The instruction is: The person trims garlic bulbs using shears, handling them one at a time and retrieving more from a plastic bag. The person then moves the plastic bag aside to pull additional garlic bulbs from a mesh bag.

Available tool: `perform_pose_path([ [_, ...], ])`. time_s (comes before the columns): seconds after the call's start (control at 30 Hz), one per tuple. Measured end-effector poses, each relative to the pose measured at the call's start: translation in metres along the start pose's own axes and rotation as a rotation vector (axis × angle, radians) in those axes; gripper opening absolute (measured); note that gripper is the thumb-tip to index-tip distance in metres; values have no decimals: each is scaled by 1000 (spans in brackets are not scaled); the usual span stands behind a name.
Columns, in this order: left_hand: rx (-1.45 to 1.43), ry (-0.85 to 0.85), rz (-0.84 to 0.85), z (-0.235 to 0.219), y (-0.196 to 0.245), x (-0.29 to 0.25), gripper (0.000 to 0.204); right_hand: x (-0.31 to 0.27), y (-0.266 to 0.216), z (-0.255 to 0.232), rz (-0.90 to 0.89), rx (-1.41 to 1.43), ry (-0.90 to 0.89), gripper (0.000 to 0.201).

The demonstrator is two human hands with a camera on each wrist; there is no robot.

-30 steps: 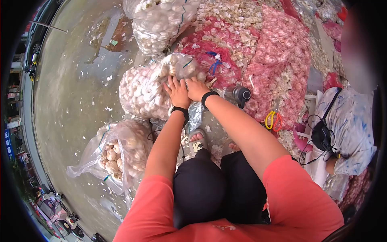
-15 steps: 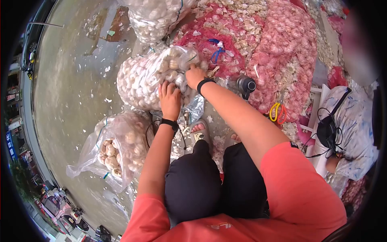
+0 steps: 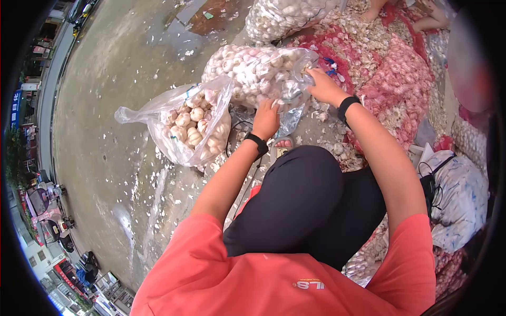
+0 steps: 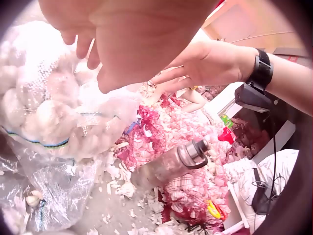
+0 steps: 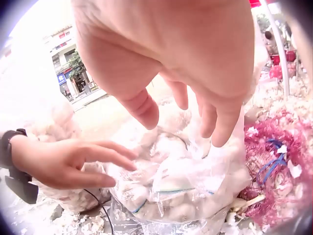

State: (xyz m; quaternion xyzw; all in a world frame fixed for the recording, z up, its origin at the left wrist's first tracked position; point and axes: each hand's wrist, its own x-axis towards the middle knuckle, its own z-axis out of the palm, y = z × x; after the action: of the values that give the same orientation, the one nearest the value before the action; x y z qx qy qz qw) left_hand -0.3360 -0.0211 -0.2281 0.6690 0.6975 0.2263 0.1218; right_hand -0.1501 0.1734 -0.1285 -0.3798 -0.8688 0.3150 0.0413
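A clear plastic bag of garlic bulbs [image 3: 247,68] lies on its side before the person. The left hand [image 3: 266,120] is at the bag's near side, its fingers extended in the right wrist view [image 5: 63,161]. At the bag's right end is the right hand [image 3: 324,87], with thumb and fingers spread apart in the right wrist view [image 5: 171,54] and fingers extended in the left wrist view [image 4: 212,63]. Neither hand visibly grips anything; exact contact with the plastic cannot be told.
An open bag of garlic [image 3: 192,126] stands at left, another full bag [image 3: 284,18] beyond. Red net sacks [image 3: 398,87] and loose skins lie at right. A bottle [image 4: 168,164] and yellow-handled scissors [image 4: 213,209] show in the left wrist view. Another person's hand is at top right.
The head view has turned, so the bags appear farther right and the left bag higher. The right hand's fingers look straighter than half a second ago, and the hands are farther apart than at first.
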Motion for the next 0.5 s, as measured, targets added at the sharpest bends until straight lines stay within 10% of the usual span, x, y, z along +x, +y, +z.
perform_pose_path([
  [0.5,-482,-311,-233,-52,-57,-177,36,-265,-46,-196,134,10,748,57],
])
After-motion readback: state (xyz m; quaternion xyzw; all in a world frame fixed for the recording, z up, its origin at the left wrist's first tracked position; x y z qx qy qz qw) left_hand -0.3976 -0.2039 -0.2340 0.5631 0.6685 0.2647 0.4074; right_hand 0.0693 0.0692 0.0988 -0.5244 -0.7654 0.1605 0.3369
